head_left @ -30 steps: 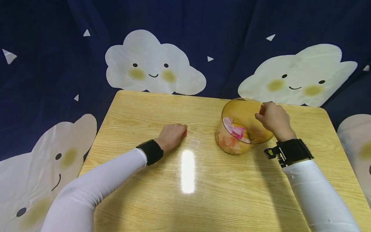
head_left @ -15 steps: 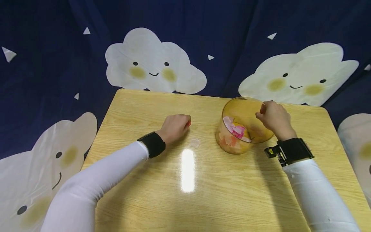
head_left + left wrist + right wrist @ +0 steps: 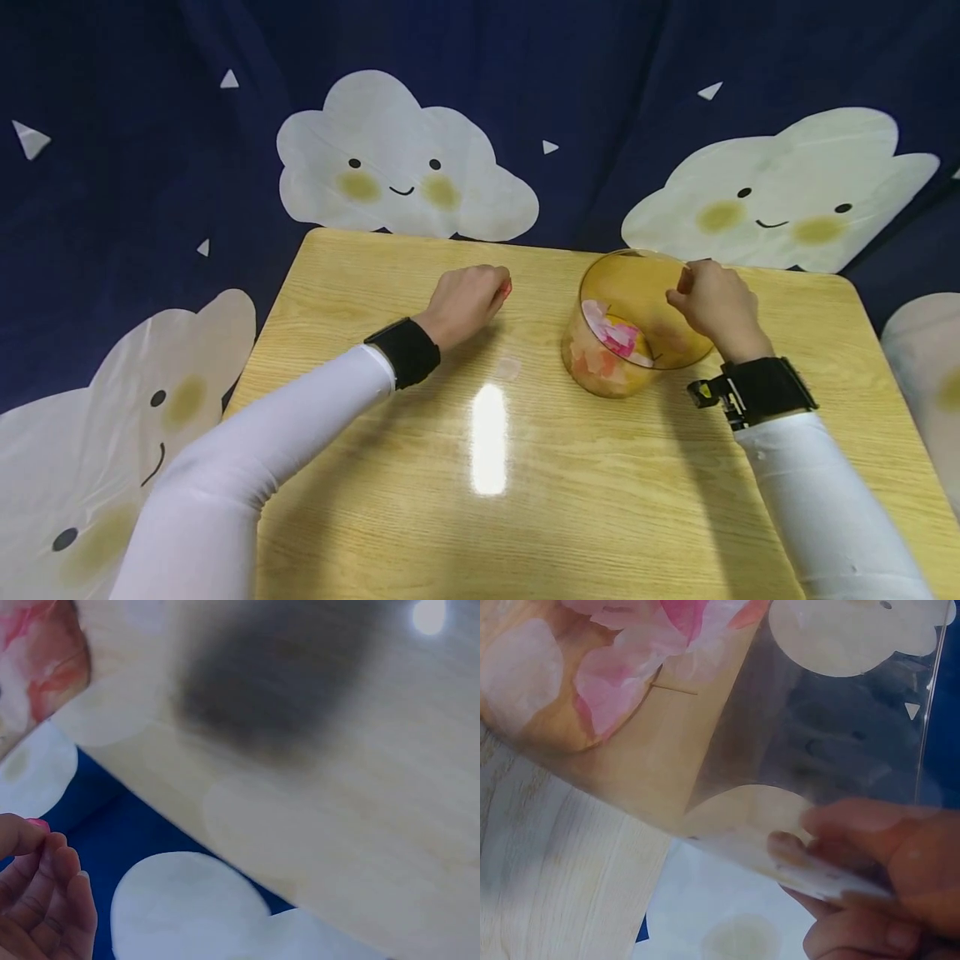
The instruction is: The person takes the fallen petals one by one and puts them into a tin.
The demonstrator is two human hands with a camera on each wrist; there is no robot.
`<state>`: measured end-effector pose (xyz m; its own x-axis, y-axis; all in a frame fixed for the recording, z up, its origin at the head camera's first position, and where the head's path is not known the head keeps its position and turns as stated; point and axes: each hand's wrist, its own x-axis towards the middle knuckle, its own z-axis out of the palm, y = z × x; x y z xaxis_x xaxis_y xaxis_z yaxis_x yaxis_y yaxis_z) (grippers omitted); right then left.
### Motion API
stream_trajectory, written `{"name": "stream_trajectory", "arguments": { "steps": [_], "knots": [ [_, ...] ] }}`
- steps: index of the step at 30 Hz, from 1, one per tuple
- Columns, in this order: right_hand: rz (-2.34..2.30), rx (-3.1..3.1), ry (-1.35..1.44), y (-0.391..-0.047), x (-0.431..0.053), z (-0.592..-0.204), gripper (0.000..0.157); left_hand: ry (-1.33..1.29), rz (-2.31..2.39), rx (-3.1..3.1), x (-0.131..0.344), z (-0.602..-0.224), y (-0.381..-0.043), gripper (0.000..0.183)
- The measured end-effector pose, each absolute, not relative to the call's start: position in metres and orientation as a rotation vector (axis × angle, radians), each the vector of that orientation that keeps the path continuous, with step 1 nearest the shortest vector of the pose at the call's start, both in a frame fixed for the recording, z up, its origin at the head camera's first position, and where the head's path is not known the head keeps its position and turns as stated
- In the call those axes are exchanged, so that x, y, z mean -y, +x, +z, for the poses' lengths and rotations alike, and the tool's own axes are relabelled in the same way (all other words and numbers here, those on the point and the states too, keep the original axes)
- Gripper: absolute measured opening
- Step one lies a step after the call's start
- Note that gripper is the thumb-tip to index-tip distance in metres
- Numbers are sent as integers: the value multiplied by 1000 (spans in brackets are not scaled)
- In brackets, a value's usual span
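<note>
My left hand is above the table, left of the container. It pinches a small pink petal between thumb and fingers; most of the petal is hidden. With thumb and fingers on either side of the wall, my right hand grips the rim of a clear, amber-tinted round container at its right side. Inside lie several pink, white and orange petals, seen close in the right wrist view. A pale, see-through petal lies flat on the table between the left hand and the container.
The wooden table has rounded far corners and reflects a bright light near its middle. Behind it hangs a dark blue cloth with printed white clouds, reaching around both sides.
My left hand has moved away from me and slightly right, toward the table's far edge, still pinching the pink petal. The right hand and container stay in place.
</note>
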<state>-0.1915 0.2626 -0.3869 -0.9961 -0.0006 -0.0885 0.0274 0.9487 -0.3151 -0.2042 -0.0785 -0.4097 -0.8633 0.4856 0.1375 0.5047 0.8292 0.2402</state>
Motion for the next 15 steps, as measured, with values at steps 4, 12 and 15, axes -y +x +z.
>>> {"name": "stream_trajectory", "arguments": {
  "steps": [4,12,15],
  "knots": [
    [-490,-3016,26,-190,-264,-387,23,-831,-441,2907,65,-394,-206,21],
    [-489,-3026,8,-191,-263,-387,23,-875,-426,2807,46,-367,-214,18],
    [-484,-3033,11,-191,-262,-387,23,-887,-448,2813,40,-359,-216,18]
  ]
}}
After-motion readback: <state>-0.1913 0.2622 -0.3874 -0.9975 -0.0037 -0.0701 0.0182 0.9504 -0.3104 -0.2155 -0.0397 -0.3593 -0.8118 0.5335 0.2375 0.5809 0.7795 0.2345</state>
